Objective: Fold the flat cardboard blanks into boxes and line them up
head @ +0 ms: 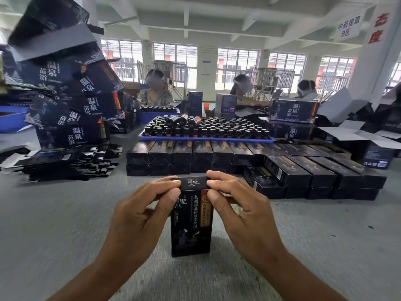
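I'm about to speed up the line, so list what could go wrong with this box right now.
1. Both hands, left hand and right hand, pinch only the top flap of the tall black printed cardboard box; a hard grip may crease it.
2. The box stands upright on its narrow end on the grey table; a sideways push could tip it.
3. The rows of finished black boxes lie close behind; a toppled box might knock them askew.

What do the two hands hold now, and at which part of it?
Both the left hand and the right hand pinch one upright black box at its top flap, one at each end.
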